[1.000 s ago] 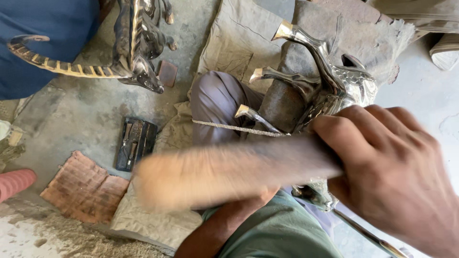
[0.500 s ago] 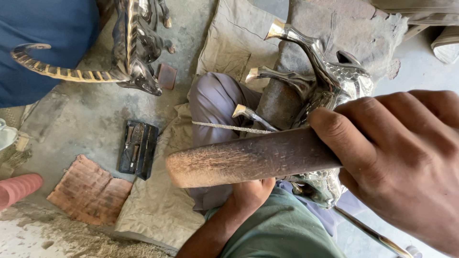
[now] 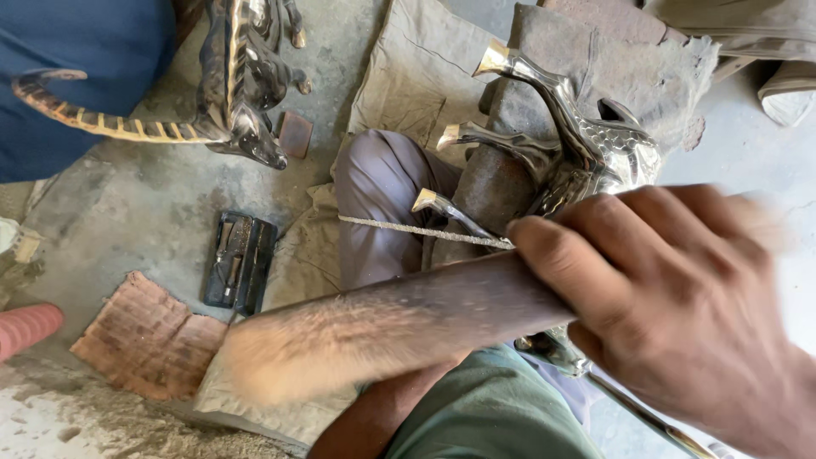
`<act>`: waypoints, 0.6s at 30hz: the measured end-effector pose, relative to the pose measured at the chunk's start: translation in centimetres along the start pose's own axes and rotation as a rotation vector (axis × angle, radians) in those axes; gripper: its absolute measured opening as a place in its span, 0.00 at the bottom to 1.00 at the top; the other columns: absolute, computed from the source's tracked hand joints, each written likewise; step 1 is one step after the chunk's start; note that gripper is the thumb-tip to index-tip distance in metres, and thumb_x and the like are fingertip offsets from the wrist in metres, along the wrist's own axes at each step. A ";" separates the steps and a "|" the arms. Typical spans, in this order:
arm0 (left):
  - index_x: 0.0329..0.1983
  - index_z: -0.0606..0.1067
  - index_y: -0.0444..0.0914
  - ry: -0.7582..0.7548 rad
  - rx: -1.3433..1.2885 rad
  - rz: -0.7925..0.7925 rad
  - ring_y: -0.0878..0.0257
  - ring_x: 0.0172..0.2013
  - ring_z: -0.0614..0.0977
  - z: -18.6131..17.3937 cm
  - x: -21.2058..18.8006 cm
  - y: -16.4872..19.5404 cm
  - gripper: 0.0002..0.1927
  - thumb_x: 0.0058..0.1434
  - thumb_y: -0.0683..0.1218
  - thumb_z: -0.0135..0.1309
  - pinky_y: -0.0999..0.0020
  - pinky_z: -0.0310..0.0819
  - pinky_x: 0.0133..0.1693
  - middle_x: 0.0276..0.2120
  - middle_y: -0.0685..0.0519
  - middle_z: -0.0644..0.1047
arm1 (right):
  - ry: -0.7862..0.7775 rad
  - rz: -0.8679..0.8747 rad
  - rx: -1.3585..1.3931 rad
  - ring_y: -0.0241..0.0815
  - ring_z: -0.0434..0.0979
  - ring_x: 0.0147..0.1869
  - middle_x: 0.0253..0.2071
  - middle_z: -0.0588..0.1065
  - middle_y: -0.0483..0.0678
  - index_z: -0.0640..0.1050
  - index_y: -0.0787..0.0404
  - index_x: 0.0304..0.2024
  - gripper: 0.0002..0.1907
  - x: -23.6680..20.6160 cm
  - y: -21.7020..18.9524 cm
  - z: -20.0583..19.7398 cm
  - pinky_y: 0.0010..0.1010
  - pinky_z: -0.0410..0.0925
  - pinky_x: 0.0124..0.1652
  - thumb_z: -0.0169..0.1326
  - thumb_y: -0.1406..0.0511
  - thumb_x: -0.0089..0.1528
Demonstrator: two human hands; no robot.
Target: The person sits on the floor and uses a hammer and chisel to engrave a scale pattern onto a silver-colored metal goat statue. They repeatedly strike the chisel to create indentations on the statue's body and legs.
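My right hand [image 3: 680,314] fills the right foreground, gripped around a thick brown wooden stick [image 3: 399,319] whose far end points lower left and is blurred. Behind the stick a silvery metal animal figure [image 3: 586,153] lies on a cloth-covered block, its brass-tipped legs pointing up and left. A thin twisted metal rod [image 3: 408,228] runs level across my grey trouser knee [image 3: 378,183] to the figure. My left forearm [image 3: 374,421] rises from the bottom edge; its hand is hidden behind the stick.
A dark antelope figure [image 3: 242,76] with a long gold-banded horn stands on the concrete floor at top left, next to blue cloth [image 3: 76,51]. A black open case [image 3: 238,272] and a reddish-brown sheet [image 3: 149,340] lie at left. A sandal [image 3: 790,93] sits top right.
The stick was blurred, then sharp and raised half a second ago; now its far end is lower, further left and blurred again. My right hand has shifted slightly.
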State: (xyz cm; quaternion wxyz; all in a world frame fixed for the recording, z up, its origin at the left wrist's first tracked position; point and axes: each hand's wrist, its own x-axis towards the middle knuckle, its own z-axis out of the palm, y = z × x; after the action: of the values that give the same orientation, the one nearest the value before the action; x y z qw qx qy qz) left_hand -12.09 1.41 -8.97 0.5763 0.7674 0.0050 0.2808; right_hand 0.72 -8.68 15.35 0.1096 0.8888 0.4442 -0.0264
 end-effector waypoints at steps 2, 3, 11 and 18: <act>0.54 0.70 0.32 0.003 0.035 0.021 0.51 0.40 0.82 -0.4 0.2 0.2 0.13 0.73 0.43 0.56 0.56 0.76 0.42 0.41 0.44 0.78 | -0.038 0.018 -0.017 0.42 0.79 0.40 0.37 0.76 0.40 0.75 0.50 0.51 0.21 -0.1 -0.1 0.0 0.40 0.70 0.43 0.59 0.58 0.56; 0.54 0.70 0.32 0.002 0.052 0.034 0.51 0.40 0.82 -0.5 0.2 0.2 0.12 0.73 0.43 0.55 0.55 0.75 0.42 0.41 0.44 0.78 | -0.104 -0.008 -0.218 0.41 0.78 0.38 0.37 0.77 0.39 0.75 0.48 0.52 0.17 -0.2 -0.2 -0.2 0.37 0.71 0.43 0.57 0.58 0.60; 0.49 0.70 0.35 -0.096 -0.059 -0.081 0.64 0.27 0.76 0.5 -1.1 -1.0 0.09 0.70 0.41 0.56 0.65 0.69 0.30 0.29 0.54 0.73 | -0.085 0.008 -0.193 0.42 0.80 0.42 0.38 0.77 0.40 0.76 0.48 0.50 0.17 2.0 -0.9 -2.1 0.40 0.72 0.45 0.60 0.59 0.59; 0.49 0.71 0.34 -0.015 -0.041 -0.033 0.60 0.34 0.82 0.2 -1.5 -0.8 0.08 0.71 0.39 0.57 0.66 0.76 0.33 0.37 0.50 0.78 | -0.119 0.000 -0.245 0.39 0.79 0.40 0.37 0.76 0.38 0.76 0.48 0.55 0.20 0.4 -0.4 -1.2 0.36 0.68 0.42 0.58 0.56 0.61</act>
State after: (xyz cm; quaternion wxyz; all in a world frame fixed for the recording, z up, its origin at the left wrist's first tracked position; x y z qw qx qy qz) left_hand -13.02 1.03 -10.29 0.5966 0.7573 0.0074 0.2656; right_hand 0.62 -7.87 16.38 0.2433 0.8658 0.4366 -0.0248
